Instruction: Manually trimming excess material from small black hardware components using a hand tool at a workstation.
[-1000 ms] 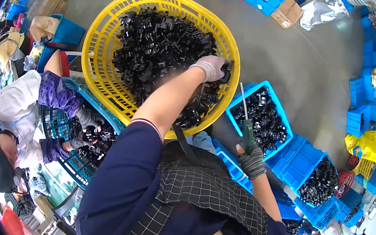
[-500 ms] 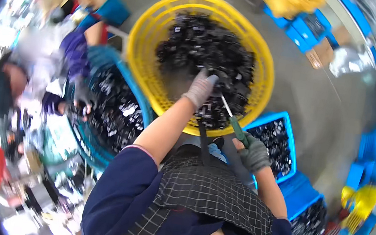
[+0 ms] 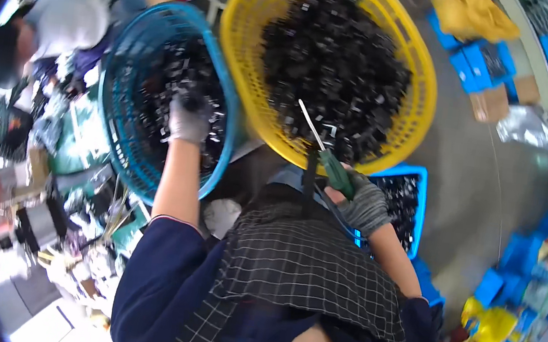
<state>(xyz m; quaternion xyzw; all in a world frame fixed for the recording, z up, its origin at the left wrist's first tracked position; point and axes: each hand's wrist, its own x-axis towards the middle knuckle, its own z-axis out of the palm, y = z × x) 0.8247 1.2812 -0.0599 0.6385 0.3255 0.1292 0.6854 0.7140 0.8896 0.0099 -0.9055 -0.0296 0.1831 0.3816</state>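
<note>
My left hand point(image 3: 189, 122), in a pale glove, reaches down into the blue plastic basket point(image 3: 110, 115) on the left. Its fingers are smeared by motion among small black parts point(image 3: 194, 67), so what they grip is hidden. My right hand point(image 3: 366, 207), in a grey knitted glove, is closed round the green handle of a screwdriver point(image 3: 335, 172). The thin metal shaft points up and left over the large yellow basket point(image 3: 427, 115). Heaped inside that basket are many small black pieces point(image 3: 333, 61), some with shiny bits.
Beside my right hand stands a blue bin point(image 3: 421, 197) of black parts. A person in grey point(image 3: 73, 16) is at the far left. Blue boxes point(image 3: 481, 67), a yellow cloth point(image 3: 473, 16) and cardboard boxes point(image 3: 490, 103) lie at the back right.
My left hand has moved left from the yellow basket into the blue one. The other person's hands have left the blue basket. My right hand still holds the screwdriver.
</note>
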